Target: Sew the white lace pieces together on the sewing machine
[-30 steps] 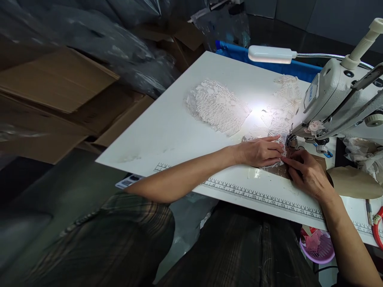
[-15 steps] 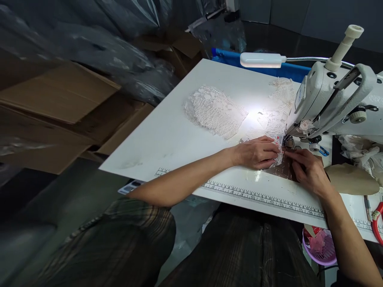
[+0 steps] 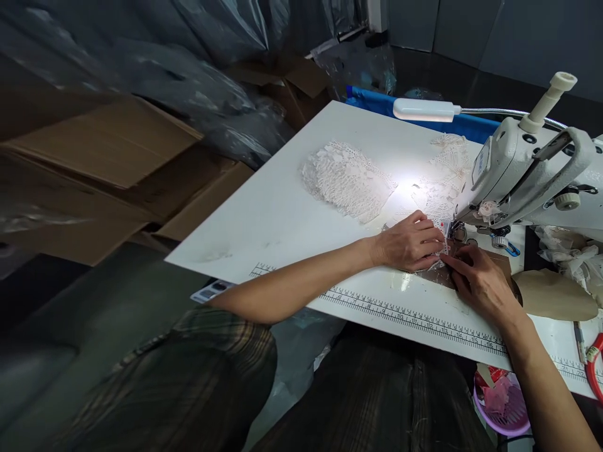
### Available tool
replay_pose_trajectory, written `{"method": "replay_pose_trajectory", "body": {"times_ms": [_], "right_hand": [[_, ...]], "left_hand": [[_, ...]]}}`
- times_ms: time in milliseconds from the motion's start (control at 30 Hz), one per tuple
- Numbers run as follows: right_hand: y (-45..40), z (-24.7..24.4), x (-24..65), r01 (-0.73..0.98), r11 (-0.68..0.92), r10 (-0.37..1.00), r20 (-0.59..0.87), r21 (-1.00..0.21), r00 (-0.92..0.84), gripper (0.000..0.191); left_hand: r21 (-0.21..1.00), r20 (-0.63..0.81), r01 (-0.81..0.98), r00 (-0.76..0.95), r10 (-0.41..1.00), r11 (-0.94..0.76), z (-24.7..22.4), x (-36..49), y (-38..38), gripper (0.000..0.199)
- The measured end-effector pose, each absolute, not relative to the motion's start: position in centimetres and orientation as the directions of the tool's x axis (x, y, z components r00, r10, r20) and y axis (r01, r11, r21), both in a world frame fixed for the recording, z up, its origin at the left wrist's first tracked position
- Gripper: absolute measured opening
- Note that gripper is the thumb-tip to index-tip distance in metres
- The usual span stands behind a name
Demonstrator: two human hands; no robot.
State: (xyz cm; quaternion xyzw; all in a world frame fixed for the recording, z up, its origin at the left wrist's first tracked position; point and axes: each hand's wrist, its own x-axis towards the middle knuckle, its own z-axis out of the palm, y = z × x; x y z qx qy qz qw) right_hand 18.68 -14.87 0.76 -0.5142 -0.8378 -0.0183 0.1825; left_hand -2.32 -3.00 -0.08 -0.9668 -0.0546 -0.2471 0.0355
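A white lace piece [image 3: 437, 199] runs from the back of the table to the needle area of the sewing machine [image 3: 509, 163]. My left hand [image 3: 413, 243] lies over its near end, fingers bent together and pressing the lace just left of the presser foot. From the right, my right hand [image 3: 483, 276] meets it with the index finger stretched to the lace edge and the thumb tucked beneath, closed on that edge. The fingertips hide part of the lace. Further left on the table rests a pile of white lace pieces [image 3: 348, 182].
A lamp [image 3: 424, 110] lights the white table [image 3: 282, 220], whose front edge carries a printed ruler. Red-handled scissors [image 3: 594, 367] and a tan oval piece [image 3: 553, 294] lie at right. Below hangs a purple basket [image 3: 504, 424]. Cardboard boxes [image 3: 103, 144] stand left.
The view has shifted slightly, so everything sits a little lower and mostly further right. My right hand has moved closer to my left, its fingertips now at the lace edge.
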Motion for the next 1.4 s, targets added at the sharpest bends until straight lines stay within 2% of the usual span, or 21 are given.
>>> {"method": "replay_pose_trajectory", "body": {"times_ms": [233,433,633,1033,1167,1300,1400], "right_hand": [[-14.88,0.8,18.66,0.86,0.493,0.83,0.364,-0.129,-0.421,0.036],[-14.83,0.76,18.77,0.856,0.505,0.819,0.377,-0.112,-0.433,0.034],[-14.86,0.91,18.81,0.865,0.474,0.851,0.336,-0.163,-0.403,0.036],[-14.83,1.17,18.78,0.873,0.46,0.862,0.317,-0.159,-0.397,0.036],[-14.89,1.3,18.68,0.868,0.472,0.85,0.34,-0.155,-0.401,0.035],[-15.02,1.28,18.4,0.876,0.454,0.857,0.348,-0.162,-0.38,0.036],[-15.12,1.15,18.01,0.889,0.43,0.871,0.33,-0.156,-0.364,0.038]], "left_hand": [[-0.125,0.424,0.173,0.9,0.105,-0.977,-0.24,-2.25,-2.98,0.037],[-0.095,0.396,0.182,0.909,0.13,-0.979,-0.15,-2.24,-3.16,0.036],[-0.096,0.338,0.186,0.93,0.144,-0.978,-0.06,-2.17,-3.18,0.035],[-0.087,0.401,0.131,0.912,0.086,-0.987,-0.13,-2.15,-2.99,0.039],[-0.055,0.41,0.159,0.904,0.123,-0.986,-0.39,-2.22,-3.17,0.04],[-0.008,0.402,0.253,0.887,0.228,-0.968,-0.32,-2.27,-3.74,0.038],[-0.026,0.376,0.28,0.892,0.25,-0.96,0.15,-2.1,-3.77,0.037]]}}
